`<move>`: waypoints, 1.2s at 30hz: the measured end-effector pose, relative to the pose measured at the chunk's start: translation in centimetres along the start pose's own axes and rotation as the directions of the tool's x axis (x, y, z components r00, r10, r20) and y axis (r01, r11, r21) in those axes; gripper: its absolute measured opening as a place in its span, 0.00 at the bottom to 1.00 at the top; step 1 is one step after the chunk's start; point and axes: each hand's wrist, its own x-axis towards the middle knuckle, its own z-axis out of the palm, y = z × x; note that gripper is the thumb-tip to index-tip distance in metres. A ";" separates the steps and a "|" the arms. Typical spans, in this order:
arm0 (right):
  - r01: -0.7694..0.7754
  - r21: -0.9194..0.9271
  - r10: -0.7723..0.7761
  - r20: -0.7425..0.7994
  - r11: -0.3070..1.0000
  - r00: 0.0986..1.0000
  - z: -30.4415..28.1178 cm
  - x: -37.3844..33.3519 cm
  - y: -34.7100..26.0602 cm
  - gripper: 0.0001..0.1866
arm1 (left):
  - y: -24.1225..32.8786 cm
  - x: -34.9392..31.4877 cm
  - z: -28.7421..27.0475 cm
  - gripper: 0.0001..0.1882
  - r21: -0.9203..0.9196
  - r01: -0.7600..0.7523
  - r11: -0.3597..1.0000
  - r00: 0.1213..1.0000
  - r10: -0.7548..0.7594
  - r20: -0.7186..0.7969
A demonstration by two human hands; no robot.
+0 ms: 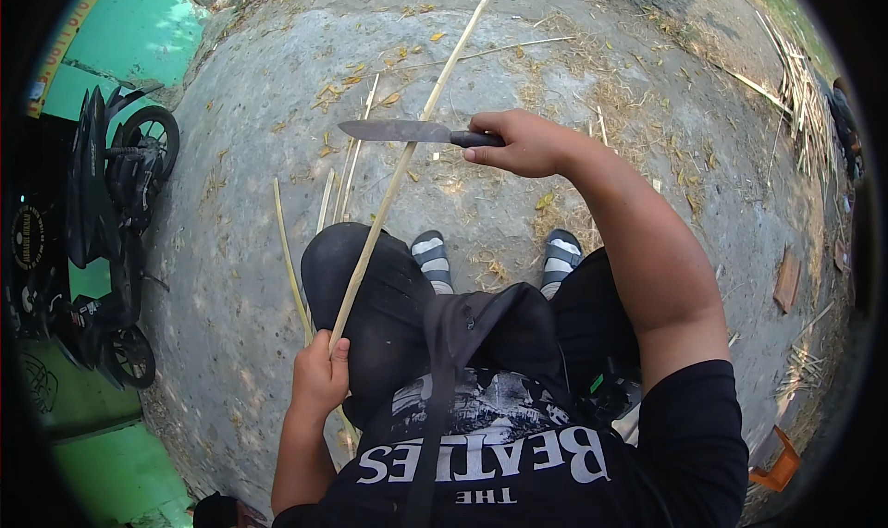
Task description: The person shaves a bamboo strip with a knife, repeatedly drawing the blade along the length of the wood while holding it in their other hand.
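Note:
A long, pale bamboo strip (377, 221) slants away from me, passing over my left knee toward the far side. Near its lower end, my left hand (321, 377) is closed round it, thumb pressed along the strip. My right hand (520, 143) grips the black handle of a knife (393, 131) out in front. Its broad, dull blade points left and crosses the strip beyond my knees. Whether the edge bites into the bamboo cannot be made out.
Thin bamboo strips (289, 241) lie beside my left leg. A motorbike (116, 186) is at the left by green surfaces. Far right, a heap of strips (807, 103) lies on the ground, with an orange object (779, 460) nearer me. Dry leaves and shavings litter the concrete.

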 end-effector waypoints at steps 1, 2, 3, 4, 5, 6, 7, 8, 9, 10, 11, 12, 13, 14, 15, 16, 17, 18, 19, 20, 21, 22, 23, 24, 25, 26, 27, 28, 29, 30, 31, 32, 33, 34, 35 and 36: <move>0.055 -0.088 -0.055 0.000 0.995 0.998 0.0 -0.1 0.0 0.26 | 0.0 0.0 0.0 0.18 0.004 0.000 1.000 1.000 0.000 0.002; 0.056 -0.089 -0.056 0.001 0.994 0.998 0.0 -0.1 -0.3 0.26 | 0.0 0.0 0.0 0.18 0.003 0.001 1.000 1.000 -0.001 0.000; 0.042 -0.145 -0.046 -0.022 0.989 0.999 0.0 -0.3 -0.7 0.23 | 0.0 0.0 -0.1 0.18 0.003 -0.003 1.000 1.000 0.003 0.001; 0.027 -0.200 -0.037 -0.046 0.979 0.998 0.1 -0.5 -1.1 0.21 | 0.0 0.0 -0.1 0.18 0.003 -0.007 1.000 1.000 0.007 0.001; 0.026 -0.201 -0.036 -0.046 0.979 0.998 0.3 -0.5 -1.1 0.21 | -0.1 0.1 0.0 0.18 0.003 -0.008 1.000 1.000 0.008 0.001; 0.031 -0.236 -0.053 -0.089 0.971 0.995 0.5 -0.5 -1.1 0.21 | -0.2 0.1 0.1 0.18 0.000 -0.009 1.000 1.000 0.009 0.000; 0.034 -0.270 -0.071 -0.131 0.962 0.989 0.8 -0.6 -1.1 0.21 | -0.2 0.1 0.1 0.18 -0.002 -0.010 1.000 1.000 0.010 0.000; 0.036 -0.271 -0.073 -0.129 0.962 0.989 0.8 -0.6 -2.0 0.21 | -0.2 0.1 0.1 0.18 -0.003 -0.008 1.000 1.000 0.008 -0.002; 0.030 -0.269 -0.057 -0.091 0.963 0.994 0.7 -0.8 -3.2 0.22 | -0.2 0.1 0.0 0.18 0.002 -0.013 1.000 1.000 0.013 -0.005; 0.024 -0.268 -0.040 -0.054 0.963 0.998 0.6 -1.0 -4.0 0.24 | -0.2 0.0 0.0 0.18 0.008 -0.020 1.000 1.000 0.020 -0.009; 0.029 -0.268 -0.044 -0.052 0.963 0.998 0.8 -1.1 -4.3 0.24 | -0.1 -0.1 0.0 0.18 0.008 -0.016 1.000 1.000 0.016 -0.012; 0.075 -0.291 -0.089 -0.035 0.954 0.995 1.0 -1.2 -4.6 0.24 | -0.1 -0.1 0.0 0.18 0.013 -0.015 1.000 1.000 0.015 -0.014; 0.124 -0.313 -0.135 -0.016 0.942 0.991 1.2 -1.1 -4.8 0.24 | -0.2 -0.1 0.0 0.18 0.018 -0.013 1.000 1.000 0.013 -0.017; 0.082 -0.320 -0.107 -0.063 0.944 0.992 1.0 -0.8 -4.1 0.25 | -0.3 -0.2 0.0 0.18 0.019 -0.013 1.000 1.000 0.013 -0.015; 0.015 -0.225 -0.061 -0.198 0.974 0.978 0.7 -0.3 -2.4 0.26 | -0.4 -0.3 0.2 0.17 0.027 -0.036 0.999 0.999 0.037 -0.027; -0.041 -0.128 0.007 -0.258 0.991 0.966 0.3 0.3 -0.5 0.26 | -0.3 -0.2 0.4 0.17 0.037 -0.060 0.998 0.997 0.061 -0.041; -0.084 -0.029 0.071 -0.311 0.996 0.948 -0.2 1.0 1.3 0.26 | -0.2 0.1 0.3 0.17 0.038 -0.064 0.997 0.997 0.066 -0.045; -0.117 -0.011 0.109 -0.286 0.993 0.952 -0.3 1.3 1.8 0.27 | -0.1 0.0 0.0 0.17 0.053 -0.066 0.996 0.997 0.068 -0.035; -0.114 -0.011 0.107 -0.287 0.993 0.952 -0.3 1.4 2.4 0.27 | 0.0 0.1 -0.2 0.17 0.068 -0.069 0.995 0.997 0.071 -0.024; -0.100 -0.016 0.093 -0.244 0.995 0.965 -0.2 1.1 1.7 0.28 | -0.2 0.0 -0.1 0.17 0.069 -0.063 0.996 0.997 0.065 -0.028; -0.087 -0.020 0.082 -0.202 0.996 0.976 -0.2 0.8 1.1 0.29 | -0.4 -0.1 -0.1 0.17 0.048 -0.041 0.998 0.999 0.042 -0.019; -0.063 -0.025 0.059 -0.121 0.998 0.991 -0.1 0.7 0.3 0.30 | -0.5 -0.1 0.0 0.17 0.028 -0.019 0.999 1.000 0.020 -0.009; -0.064 -0.026 0.060 -0.121 0.998 0.991 0.1 0.4 -0.9 0.30 | -0.5 -0.1 0.0 0.17 0.027 -0.019 0.999 1.000 0.019 -0.008; -0.016 -0.080 0.010 -0.065 0.997 0.998 0.3 0.0 -2.1 0.30 | -0.3 0.0 0.0 0.17 0.010 -0.023 1.000 1.000 0.023 -0.015; 0.035 -0.131 -0.036 -0.006 0.991 0.999 0.3 -0.3 -2.8 0.30 | -0.3 0.0 0.0 0.17 -0.007 -0.027 1.000 0.999 0.027 -0.022; 0.030 -0.123 -0.024 0.046 0.992 0.999 0.3 -0.4 -3.1 0.30 | -0.3 0.0 0.1 0.17 -0.008 -0.026 1.000 0.999 0.026 -0.019; 0.028 -0.122 -0.023 0.047 0.992 0.999 0.3 -0.5 -2.7 0.30 | -0.4 0.1 0.1 0.18 -0.013 -0.027 1.000 1.000 0.026 -0.015; -0.006 -0.128 0.007 0.004 0.992 1.000 0.2 -0.5 -2.0 0.30 | -0.4 0.1 0.1 0.18 -0.018 -0.026 0.999 1.000 0.026 -0.013; -0.044 -0.136 0.038 -0.043 0.990 0.998 -0.4 -0.6 -1.7 0.30 | -0.4 0.2 0.0 0.18 -0.021 -0.029 0.999 1.000 0.029 -0.012; -0.114 -0.122 0.106 -0.077 0.986 0.991 -1.2 -0.7 -1.4 0.30 | -0.4 0.2 -0.1 0.18 -0.025 -0.031 0.999 1.000 0.031 -0.004; -0.117 -0.125 0.107 -0.078 0.985 0.991 -1.6 -0.8 -1.4 0.30 | -0.4 0.3 -0.2 0.18 -0.028 -0.033 0.999 0.999 0.033 0.004; -0.140 -0.136 0.131 -0.069 0.981 0.989 -1.7 -0.8 -1.5 0.29 | -0.3 0.3 -0.2 0.18 -0.027 -0.035 0.999 0.999 0.035 0.003; -0.162 -0.147 0.155 -0.061 0.976 0.986 -1.7 -0.7 -1.6 0.29 | -0.3 0.4 -0.2 0.18 -0.030 -0.027 0.999 1.000 0.027 0.010; -0.068 -0.159 0.058 -0.071 0.985 0.996 -0.9 -0.7 -1.7 0.29 | -0.3 0.4 -0.3 0.18 -0.033 -0.019 0.999 1.000 0.020 0.016; 0.043 -0.172 -0.059 -0.084 0.984 0.995 0.2 -0.7 -1.7 0.29 | -0.3 0.5 -0.3 0.18 -0.033 -0.021 0.999 1.000 0.021 0.015; 0.045 -0.187 -0.055 -0.053 0.981 0.997 0.8 -0.8 -2.7 0.29 | -0.5 0.3 -0.2 0.18 -0.031 -0.022 0.999 1.000 0.022 0.008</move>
